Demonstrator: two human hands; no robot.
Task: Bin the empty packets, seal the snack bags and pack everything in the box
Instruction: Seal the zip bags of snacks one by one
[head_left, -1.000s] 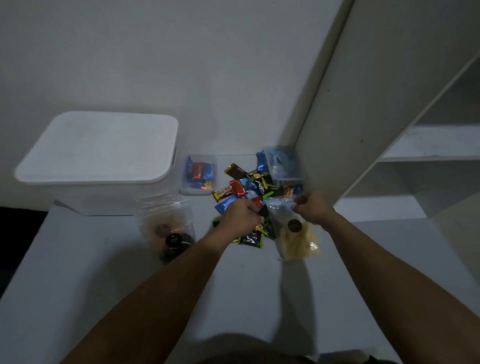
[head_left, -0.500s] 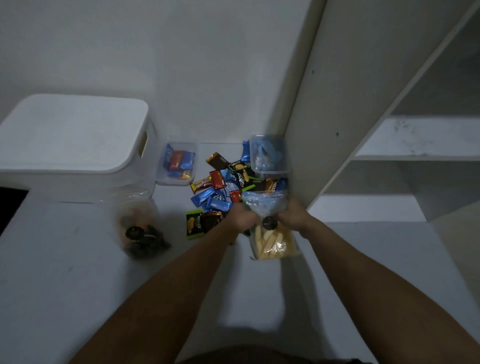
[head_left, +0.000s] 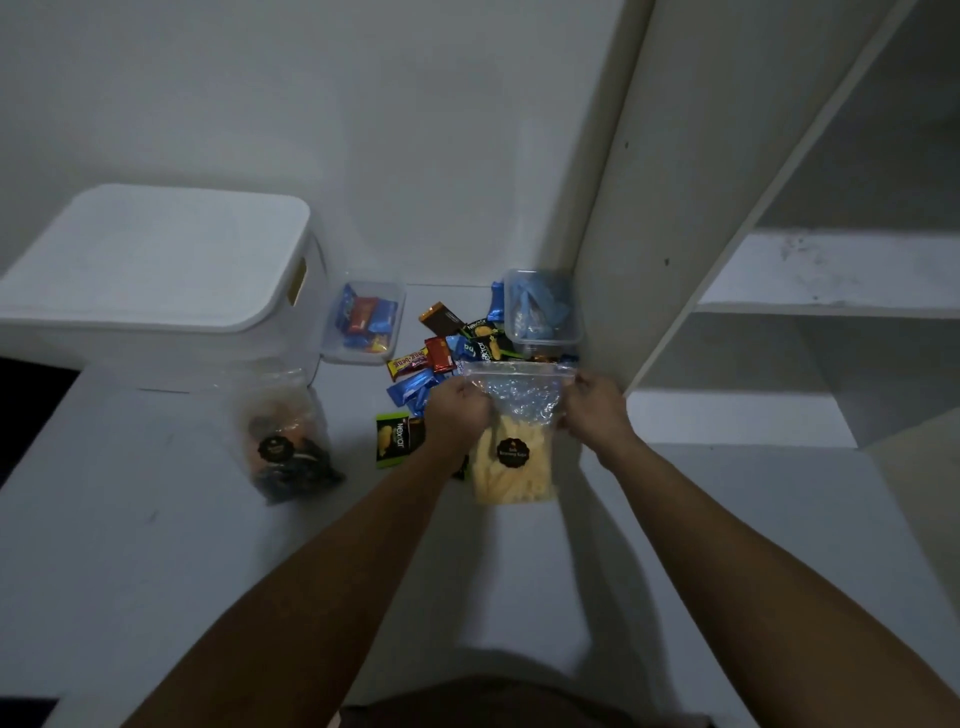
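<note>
Snack bag (head_left: 514, 452) of pale sticks upright near the back right corner of the table (head_left: 156, 545), just in front of the wrapper pile (head_left: 441, 358). Held at both upper sides: left hand (head_left: 457, 415) gripping the left edge, right hand (head_left: 592, 410) pinching the right edge just under the zip strip. Top strip stretched flat between them; sealed or not, cannot tell.

Handling, as judgement: light, thin crinkly film, slick; contents brittle, so no squeezing the lower half. Best hold stays high on the empty film, fingers run along the strip to close it.

Second clear bag (head_left: 283, 441) of dark snacks standing near the left, well apart. White lidded box (head_left: 156, 270) at the back left corner, lid on. Small tub (head_left: 363, 322) of wrapped sweets just beside it; another tub (head_left: 543, 306) with blue plastic tight in the back right corner against the shelf panel (head_left: 639, 208).

Room: panel close on the right, little sideways clearance there. Open table toward the near edge and left.
</note>
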